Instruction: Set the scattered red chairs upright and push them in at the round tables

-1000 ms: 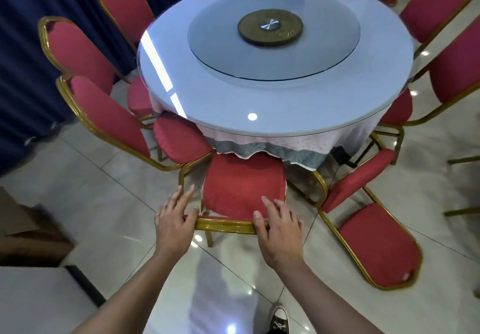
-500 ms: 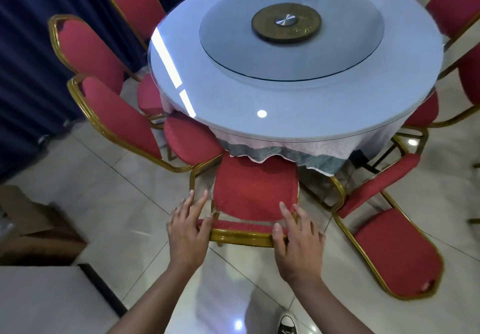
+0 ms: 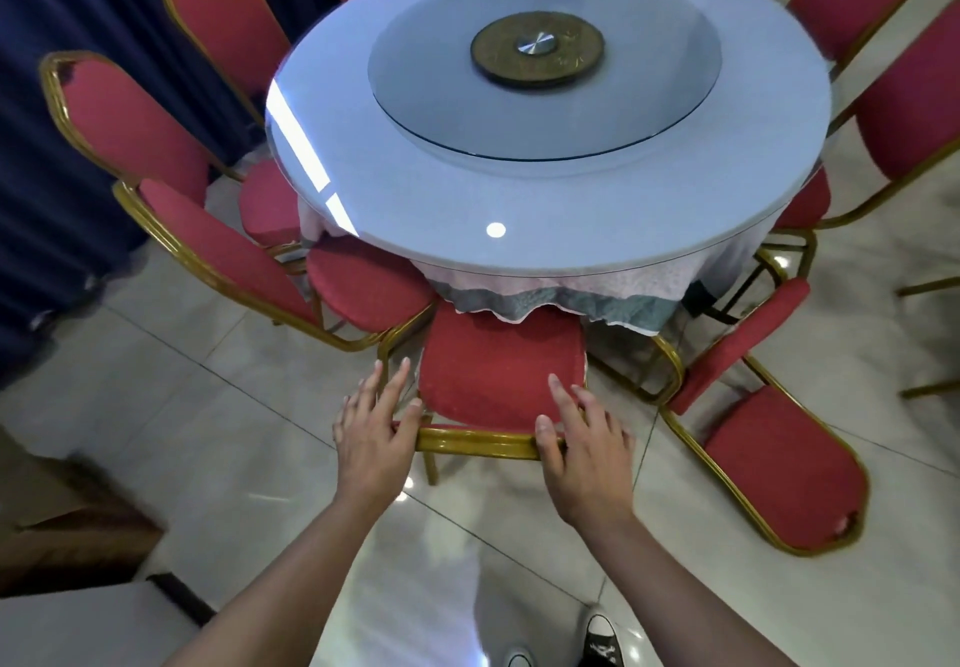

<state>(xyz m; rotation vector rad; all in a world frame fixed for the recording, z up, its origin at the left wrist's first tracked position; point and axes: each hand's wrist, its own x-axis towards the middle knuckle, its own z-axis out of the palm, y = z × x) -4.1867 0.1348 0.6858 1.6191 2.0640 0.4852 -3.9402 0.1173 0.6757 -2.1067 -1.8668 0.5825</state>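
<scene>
Red-cushioned, gold-framed chair (image 3: pixel 501 375) upright at the near edge of the round white glass-topped table (image 3: pixel 550 188), seat partly tucked under the hanging patterned tablecloth (image 3: pixel 613 292). Left hand (image 3: pixel 375 435) pressed flat against the left end of the gold top rail, fingers straight and spread, thumb touching the frame, gripping nothing. Right hand (image 3: pixel 582 435) laid over the right end of the same rail, fingers extended forward onto the red back pad, relaxed rather than curled round it. Round smoked-glass turntable (image 3: pixel 545 63) on the tabletop, bearing only a bronze disc hub (image 3: pixel 537 49) at its centre. Fallen red gold-framed chair (image 3: pixel 779 438) lying tipped on the pale tiled floor (image 3: pixel 208 432) just right of the held one, backrest flat on the tiles. Two more upright red chairs (image 3: pixel 228 251) pushed in at the left, others ringing the far side. Dark blue curtain (image 3: pixel 47 147) along the left wall. Brown cardboard box (image 3: pixel 57 526) at lower left. Black-and-white sneakers (image 3: pixel 600 638) at the bottom edge.
</scene>
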